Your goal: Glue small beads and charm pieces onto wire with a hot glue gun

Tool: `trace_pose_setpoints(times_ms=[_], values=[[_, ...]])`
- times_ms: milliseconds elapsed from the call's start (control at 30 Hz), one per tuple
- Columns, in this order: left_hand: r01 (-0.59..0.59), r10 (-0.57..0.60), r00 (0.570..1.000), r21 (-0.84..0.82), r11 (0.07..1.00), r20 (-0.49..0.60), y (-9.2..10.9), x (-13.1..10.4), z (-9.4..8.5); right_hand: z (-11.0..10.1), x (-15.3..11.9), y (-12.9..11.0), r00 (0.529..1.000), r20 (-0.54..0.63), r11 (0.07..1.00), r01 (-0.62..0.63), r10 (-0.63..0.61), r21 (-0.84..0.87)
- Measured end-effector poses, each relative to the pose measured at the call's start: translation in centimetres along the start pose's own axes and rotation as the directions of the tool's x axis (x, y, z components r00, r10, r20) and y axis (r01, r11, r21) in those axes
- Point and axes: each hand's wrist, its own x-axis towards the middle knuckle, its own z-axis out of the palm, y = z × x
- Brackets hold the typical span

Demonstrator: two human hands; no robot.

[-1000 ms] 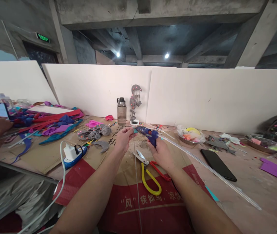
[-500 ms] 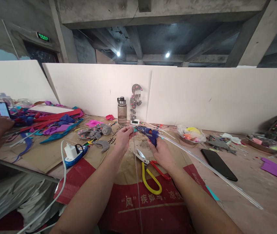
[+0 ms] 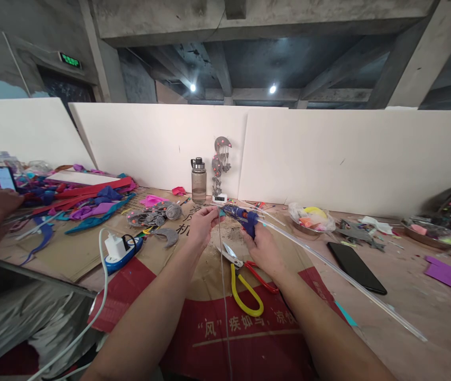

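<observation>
Thin grey cord [image 3: 224, 286] pinched beside a blue plastic glue gun [image 3: 250, 225]

The fingertips of the left hand [image 3: 202, 225] pinch the cord, perhaps to keep it steady; from there it hangs toward 6 o'clock. Whether they hold also a smaller piece, I cannot tell. The right hand [image 3: 265, 247], at 4 o'clock from the left, is closed around the gun's handle. Its nozzle points to 9 o'clock, near the pinch, probably so that glue can reach. A long transparent glue stick [image 3: 342, 276] sticks out behind toward 4 o'clock. At 5 o'clock, metal scissors with 1 yellow and 1 red handle [image 3: 238, 264] lie open on brown-and-red cardboard [image 3: 205, 270], seemingly for easy reach.
</observation>
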Motion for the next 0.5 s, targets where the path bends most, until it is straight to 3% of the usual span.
trace_pose_setpoints(times_ms=[167,300,400,500], values=[[-0.025,0.025,1.000,0.003,1.000,0.013,0.1,0.2,-0.3,0.0,-0.1,-0.1,1.000,0.010,1.000,-0.018,0.018,0.023],[-0.041,0.041,0.999,0.003,0.999,-0.012,0.4,0.2,-0.5,-0.2,0.0,-0.3,1.000,-0.017,0.989,-0.023,0.025,0.143],[-0.052,0.052,0.998,0.011,0.999,-0.045,0.6,0.2,-0.4,-0.6,0.6,-0.1,0.988,-0.021,0.927,-0.136,0.153,0.350],[-0.063,0.065,0.996,0.027,0.998,-0.059,0.4,0.1,-0.3,-0.8,1.3,1.2,0.956,0.086,0.811,-0.282,0.279,0.513]])
